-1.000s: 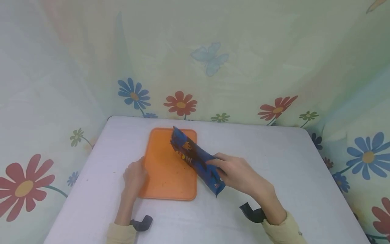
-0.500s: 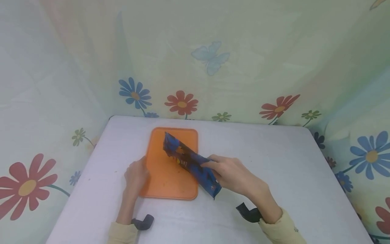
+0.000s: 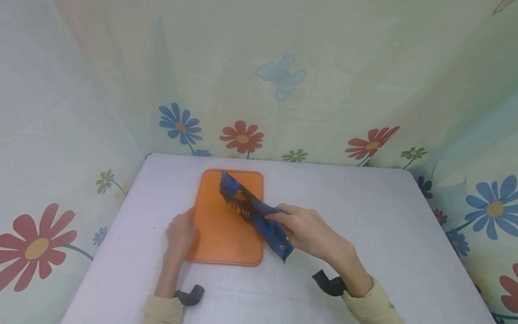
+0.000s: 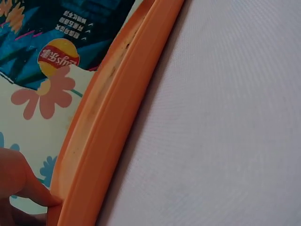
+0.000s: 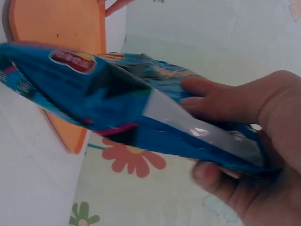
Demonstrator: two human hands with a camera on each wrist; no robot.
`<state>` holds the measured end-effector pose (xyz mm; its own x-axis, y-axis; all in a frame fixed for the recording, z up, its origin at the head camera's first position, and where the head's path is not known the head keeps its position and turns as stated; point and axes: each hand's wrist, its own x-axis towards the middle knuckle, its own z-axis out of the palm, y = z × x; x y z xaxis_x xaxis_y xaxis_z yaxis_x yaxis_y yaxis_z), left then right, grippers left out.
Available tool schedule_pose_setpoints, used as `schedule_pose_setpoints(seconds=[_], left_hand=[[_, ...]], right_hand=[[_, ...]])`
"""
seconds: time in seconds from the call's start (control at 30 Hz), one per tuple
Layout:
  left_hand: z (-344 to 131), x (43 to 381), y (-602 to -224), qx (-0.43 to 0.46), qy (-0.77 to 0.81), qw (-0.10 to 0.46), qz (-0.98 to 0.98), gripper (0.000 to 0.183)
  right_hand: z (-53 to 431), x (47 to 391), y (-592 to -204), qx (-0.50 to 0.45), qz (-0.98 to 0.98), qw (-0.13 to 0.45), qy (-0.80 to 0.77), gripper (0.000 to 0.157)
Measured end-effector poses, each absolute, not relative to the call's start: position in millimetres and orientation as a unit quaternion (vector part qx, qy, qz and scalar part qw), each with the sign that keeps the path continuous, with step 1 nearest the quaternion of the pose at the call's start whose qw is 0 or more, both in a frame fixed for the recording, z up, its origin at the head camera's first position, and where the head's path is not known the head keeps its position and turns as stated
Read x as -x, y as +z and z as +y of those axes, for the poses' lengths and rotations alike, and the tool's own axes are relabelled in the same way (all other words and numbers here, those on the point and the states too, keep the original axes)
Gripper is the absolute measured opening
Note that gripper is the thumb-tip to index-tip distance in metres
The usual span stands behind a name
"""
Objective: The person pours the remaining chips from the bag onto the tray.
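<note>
My right hand (image 3: 309, 231) grips a blue chip bag (image 3: 252, 209), thumb on one side and fingers on the other. The bag slants over the right part of an orange tray (image 3: 212, 245), its far end pointing up and left. Along the tray's left edge, my left hand (image 3: 181, 231) pinches the rim; thumb and finger (image 4: 16, 176) show at that rim in the left wrist view. A round red and yellow logo marks the chip bag (image 5: 115, 101) in the right wrist view. Small dark specks lie on the tray.
The tray lies on a white table (image 3: 364, 216), left of its middle. A curtain (image 3: 323, 81) printed with flowers and a butterfly hangs behind and at both sides. Black straps (image 3: 332, 284) are on both wrists, just below the hands.
My right hand has moved slightly left with the chip bag, whose far end reaches farther over the tray. The left hand and the tray hold their place.
</note>
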<state>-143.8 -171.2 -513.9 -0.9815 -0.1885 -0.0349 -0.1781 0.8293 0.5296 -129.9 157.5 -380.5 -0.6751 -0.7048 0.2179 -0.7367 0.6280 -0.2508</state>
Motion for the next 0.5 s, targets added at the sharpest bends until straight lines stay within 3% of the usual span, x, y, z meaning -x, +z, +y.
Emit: schedule_pose_setpoints(seconds=[0.3, 0.5], left_hand=[[-171.4, 143.0, -515.7, -0.087, -0.269, 0.027, -0.959, 0.046], [-171.2, 144.1, -515.4, -0.094, -0.265, 0.022, -0.959, 0.045]], right_hand=[[156.7, 130.9, -380.1, -0.410, -0.890, 0.101, 0.171, 0.036], [156.8, 130.8, -379.5, -0.405, -0.892, 0.095, 0.174, 0.036]])
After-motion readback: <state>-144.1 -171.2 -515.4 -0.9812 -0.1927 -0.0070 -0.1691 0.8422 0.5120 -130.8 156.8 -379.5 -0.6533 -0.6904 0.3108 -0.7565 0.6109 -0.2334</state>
